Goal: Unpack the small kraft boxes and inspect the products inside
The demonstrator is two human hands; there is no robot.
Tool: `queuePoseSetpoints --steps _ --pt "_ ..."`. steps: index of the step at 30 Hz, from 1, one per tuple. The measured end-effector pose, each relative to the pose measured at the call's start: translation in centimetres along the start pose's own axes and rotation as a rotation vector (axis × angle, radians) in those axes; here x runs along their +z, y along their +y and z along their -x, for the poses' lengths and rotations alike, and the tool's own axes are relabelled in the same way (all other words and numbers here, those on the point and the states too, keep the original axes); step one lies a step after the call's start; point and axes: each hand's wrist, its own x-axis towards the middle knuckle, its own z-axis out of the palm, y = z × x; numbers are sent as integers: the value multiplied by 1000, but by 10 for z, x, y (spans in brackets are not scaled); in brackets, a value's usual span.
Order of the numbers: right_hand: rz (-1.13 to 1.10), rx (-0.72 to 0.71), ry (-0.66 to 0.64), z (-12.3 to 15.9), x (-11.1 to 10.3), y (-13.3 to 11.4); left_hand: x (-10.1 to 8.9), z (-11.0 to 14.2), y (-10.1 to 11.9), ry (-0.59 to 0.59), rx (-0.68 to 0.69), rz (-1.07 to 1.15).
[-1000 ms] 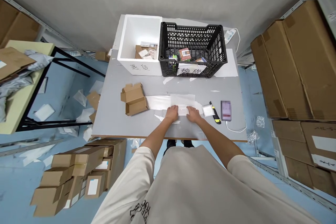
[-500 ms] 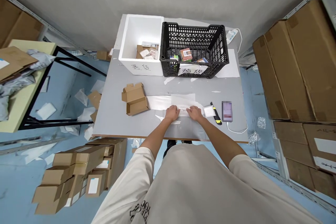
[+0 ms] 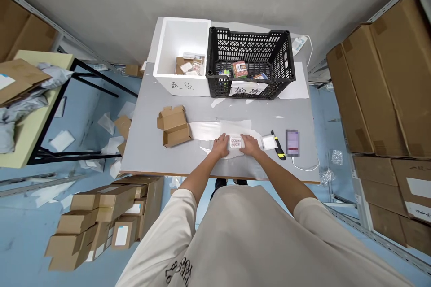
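Note:
A small white box (image 3: 235, 142) with rows of pinkish pieces inside lies face up on a thin white wrapping sheet (image 3: 206, 131). My left hand (image 3: 220, 145) is closed at its left edge, and my right hand (image 3: 251, 145) grips it from the right. The sheet spreads leftward and behind the box, with part of it hidden under my hands. Close by on the right are a flat white square packet (image 3: 269, 142) and a black-and-yellow utility knife (image 3: 279, 145). An opened brown carton (image 3: 177, 133) stands to the left, flaps up.
At the table's back stand a white foam box (image 3: 182, 85) and a black plastic crate (image 3: 251, 85), both with small packages inside. A phone (image 3: 292, 142) with a white cable lies on the right. Stacked cartons (image 3: 114, 204) are on the floor at left.
The small box with pinkish pieces now shows between my hands, where white wrapping covered that spot before. My hands stay in nearly the same place.

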Motion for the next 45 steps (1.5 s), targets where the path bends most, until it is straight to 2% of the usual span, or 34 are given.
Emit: queuePoseSetpoints --steps 5,12,18,21,25,28,31,39,42,45 --pt "104 5 -23 -1 5 -8 4 3 2 -56 -14 -83" --pt "152 30 48 -2 12 -14 5 -1 9 -68 -44 -113" --pt "93 -9 123 10 -8 -10 0 6 10 -34 -34 -122" --pt "30 -25 197 26 -26 -5 -14 17 20 75 -4 -81" --pt "-45 -115 259 49 -51 -2 -47 39 43 232 113 -32" --pt "-81 -185 265 64 -66 -4 -73 52 59 218 223 -28" --pt "-123 -247 273 75 -78 -8 -90 60 69 210 301 -31" --pt "-310 -330 310 97 -101 -11 -101 71 74 281 324 108" --pt "-465 -311 316 98 -105 -10 -105 74 77 284 362 198" --pt "-630 -257 301 94 -104 -10 -107 73 81 365 358 268"
